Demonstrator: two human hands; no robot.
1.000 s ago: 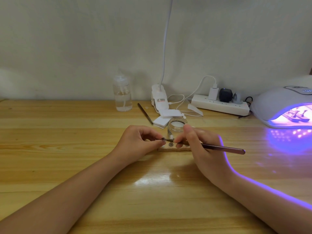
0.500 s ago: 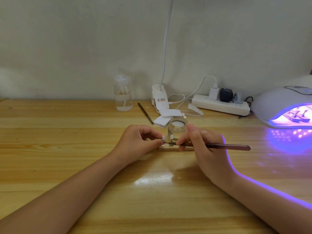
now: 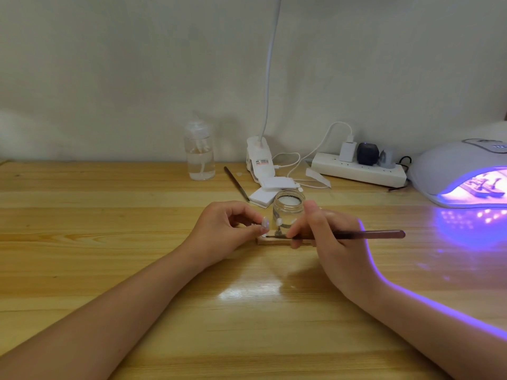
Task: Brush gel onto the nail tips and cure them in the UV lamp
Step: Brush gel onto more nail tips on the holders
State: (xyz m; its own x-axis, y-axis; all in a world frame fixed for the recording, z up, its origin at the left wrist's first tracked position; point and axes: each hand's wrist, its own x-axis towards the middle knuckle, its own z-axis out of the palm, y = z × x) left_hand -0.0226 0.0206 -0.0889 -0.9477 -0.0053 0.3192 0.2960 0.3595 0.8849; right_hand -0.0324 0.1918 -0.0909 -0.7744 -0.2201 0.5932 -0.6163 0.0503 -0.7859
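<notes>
Low in the frame, two bare forearms reach up from the bottom corners over a glossy, pale wooden desk [image 3: 109,242] with long grain lines and a bright glare patch at centre. Just above the middle, the left hand [image 3: 225,233] has its fingers curled in, pinching a small translucent oval nail tip [image 3: 265,222] between thumb and forefinger. The right hand [image 3: 326,237] has its fingers closed round a slim, dark, metallic-looking brush [image 3: 356,235], lying nearly level, its handle end pointing to the right of the frame and its fine tip just below the held nail tip. Under the brush tip lies a small flat wooden block [image 3: 274,240]; a second pale nail tip [image 3: 279,222] stands on a short stem above it.

Directly behind the hands stands a short, round, clear glass jar [image 3: 289,205], open at the top. Beyond it lie white square foam-like pads [image 3: 263,197] and a second thin dark tool [image 3: 236,182], laid on a slant. Further back, a clear plastic pump bottle [image 3: 199,154] holds clear liquid. To its right a white clip lamp base [image 3: 259,160] carries a small label with red marks, too small to read; its white neck rises out of the top of the frame. A white power strip [image 3: 359,170] holds white, black and grey plugs. At the right edge, the domed white UV lamp [image 3: 452,165] glows violet inside, where small pieces lie, and throws purple light onto the desk and the right arm. Faint marks on its top are unreadable.
</notes>
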